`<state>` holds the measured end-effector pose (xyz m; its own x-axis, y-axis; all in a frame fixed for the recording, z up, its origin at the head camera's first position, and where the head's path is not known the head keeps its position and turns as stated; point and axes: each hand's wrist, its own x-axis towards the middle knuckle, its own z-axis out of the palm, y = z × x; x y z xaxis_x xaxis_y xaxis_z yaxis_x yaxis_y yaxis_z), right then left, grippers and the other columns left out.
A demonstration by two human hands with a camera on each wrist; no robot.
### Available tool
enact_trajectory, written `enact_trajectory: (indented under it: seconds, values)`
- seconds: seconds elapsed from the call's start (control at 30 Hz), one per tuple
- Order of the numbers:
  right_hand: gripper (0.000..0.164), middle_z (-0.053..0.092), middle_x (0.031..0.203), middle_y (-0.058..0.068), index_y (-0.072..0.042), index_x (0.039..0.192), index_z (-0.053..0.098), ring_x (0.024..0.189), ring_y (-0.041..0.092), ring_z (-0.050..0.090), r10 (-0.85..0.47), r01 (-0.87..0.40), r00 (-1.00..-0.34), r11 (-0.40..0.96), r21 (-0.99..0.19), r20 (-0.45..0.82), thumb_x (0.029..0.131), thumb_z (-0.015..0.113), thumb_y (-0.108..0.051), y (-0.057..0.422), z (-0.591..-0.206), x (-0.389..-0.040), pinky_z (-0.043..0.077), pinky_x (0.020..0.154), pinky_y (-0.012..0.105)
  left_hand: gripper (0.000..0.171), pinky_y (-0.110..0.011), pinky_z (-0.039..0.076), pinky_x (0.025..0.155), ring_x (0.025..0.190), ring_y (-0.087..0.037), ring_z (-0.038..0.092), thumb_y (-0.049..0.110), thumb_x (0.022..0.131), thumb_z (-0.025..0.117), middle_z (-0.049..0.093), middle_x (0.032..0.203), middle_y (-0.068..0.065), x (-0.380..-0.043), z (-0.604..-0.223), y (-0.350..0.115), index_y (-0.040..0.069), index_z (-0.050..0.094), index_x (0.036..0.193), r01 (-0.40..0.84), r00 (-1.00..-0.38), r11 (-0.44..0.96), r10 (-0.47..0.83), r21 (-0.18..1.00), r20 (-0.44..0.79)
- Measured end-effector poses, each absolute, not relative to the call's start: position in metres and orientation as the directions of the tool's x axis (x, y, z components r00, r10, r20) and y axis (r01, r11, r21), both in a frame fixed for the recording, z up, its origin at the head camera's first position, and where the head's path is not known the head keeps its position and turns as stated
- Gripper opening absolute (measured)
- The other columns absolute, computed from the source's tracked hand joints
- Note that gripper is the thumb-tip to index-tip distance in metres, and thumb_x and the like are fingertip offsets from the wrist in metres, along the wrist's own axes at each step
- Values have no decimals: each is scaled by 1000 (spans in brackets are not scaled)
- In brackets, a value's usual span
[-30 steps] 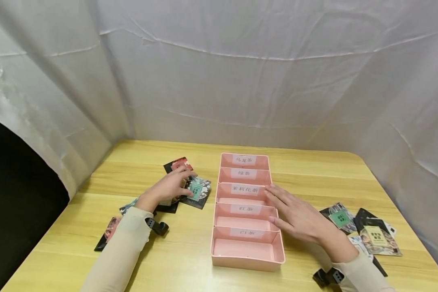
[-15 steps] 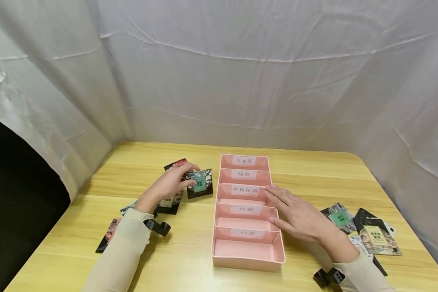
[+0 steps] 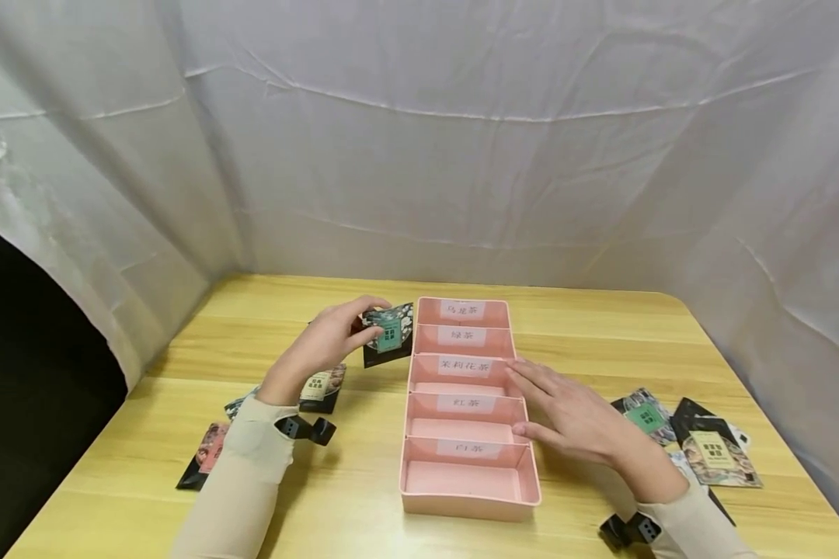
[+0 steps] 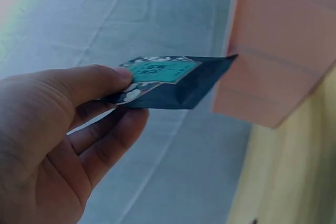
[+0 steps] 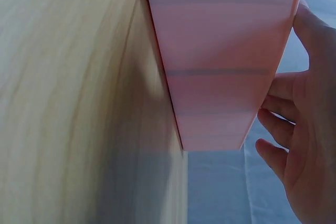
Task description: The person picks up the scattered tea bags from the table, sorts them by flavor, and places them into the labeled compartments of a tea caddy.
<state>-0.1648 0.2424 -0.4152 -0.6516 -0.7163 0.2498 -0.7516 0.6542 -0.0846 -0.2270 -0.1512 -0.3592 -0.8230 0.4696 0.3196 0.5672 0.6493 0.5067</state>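
My left hand point(image 3: 325, 341) pinches a tea sachet point(image 3: 384, 354) between thumb and fingers, lifted just left of the pink divided box point(image 3: 468, 507). The sachet is black with a green label and white flowers; in the left wrist view the thumb lies on top of the sachet point(image 4: 178, 90) and the fingers are below it. My right hand point(image 3: 576, 415) rests at the box's right rim, its fingers fairly straight. In the right wrist view those fingertips meet the upper edge of the box wall point(image 5: 220, 40). Paper labels with Chinese characters mark the box's several compartments.
Left of the box lie a sachet with a cream label point(image 3: 322, 388) and a red-labelled sachet point(image 3: 206, 454), with others partly hidden by the left arm. Several more sachets, one green-labelled point(image 3: 646, 418), lie at the right. A pale curtain point(image 3: 461, 155) hangs behind the wooden table.
My left hand has picked the green-labelled sachet up off the pile and carried it up and right, close to the box's left side. The right hand has stayed at the rim.
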Motion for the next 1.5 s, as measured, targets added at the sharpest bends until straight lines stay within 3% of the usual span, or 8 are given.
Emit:
enact_trajectory:
  seconds: [0.27, 0.5, 0.67, 0.8, 1.0, 1.23, 1.37, 1.5]
  values:
    - [76, 34, 155, 13, -8, 153, 33, 137, 35, 38, -712, -748, -657, 657, -98, 249, 95, 59, -48, 242, -413, -163, 38, 106, 53, 34, -31, 56, 72, 81, -10, 65, 21, 96, 65, 67, 107, 0, -226, -343, -139, 16, 59, 129, 584, -810, 623, 485, 521, 330]
    - [75, 34, 155, 12, -8, 153, 34, 136, 35, 39, -708, -745, -660, 660, -99, 250, 95, 59, -49, 243, -414, -161, 40, 105, 53, 32, -34, 57, 72, 84, -15, 67, 19, 96, 66, 67, 102, -4, -225, -334, -127, 15, 60, 127, 585, -808, 579, 476, 568, 348]
    - [76, 33, 156, 12, -8, 153, 33, 137, 35, 38, -708, -744, -662, 661, -102, 245, 95, 58, -49, 243, -413, -161, 39, 106, 53, 36, -32, 56, 75, 87, -15, 65, 17, 97, 64, 65, 117, -5, -227, -334, -115, 15, 59, 132, 623, -775, 524, 516, 581, 365]
    - [75, 31, 157, 11, -9, 154, 32, 138, 35, 37, -706, -740, -667, 664, -106, 236, 95, 57, -49, 243, -412, -160, 39, 106, 54, 38, -29, 55, 70, 78, -13, 61, 15, 97, 63, 64, 120, -5, -229, -339, -103, 15, 59, 134, 661, -734, 470, 567, 584, 374]
    - [75, 31, 157, 11, -9, 154, 31, 138, 34, 36, -707, -740, -668, 663, -110, 233, 96, 57, -49, 244, -411, -160, 38, 106, 54, 36, -26, 56, 70, 78, -10, 63, 14, 97, 62, 62, 125, -4, -231, -349, -87, 14, 58, 133, 679, -699, 402, 609, 615, 374]
    - [75, 33, 156, 12, -7, 152, 34, 137, 34, 38, -707, -739, -669, 667, -99, 228, 95, 58, -49, 245, -409, -160, 41, 104, 53, 36, -24, 53, 65, 72, -9, 58, 13, 96, 64, 63, 122, -3, -231, -362, -70, 14, 58, 131, 715, -678, 432, 619, 549, 397]
    - [75, 34, 155, 13, -7, 152, 34, 136, 35, 39, -707, -739, -667, 666, -96, 234, 95, 58, -48, 244, -410, -160, 41, 104, 53, 36, -27, 54, 83, 91, -14, 63, 16, 96, 65, 62, 125, -3, -230, -369, -61, 15, 57, 131, 731, -672, 492, 638, 474, 375]
    - [75, 35, 155, 14, -7, 152, 34, 136, 35, 40, -708, -742, -665, 664, -93, 239, 95, 59, -48, 243, -410, -159, 41, 104, 54, 34, -32, 46, 102, 116, -19, 58, 16, 97, 64, 60, 129, -4, -227, -373, -56, 11, 57, 130, 749, -651, 501, 677, 433, 343]
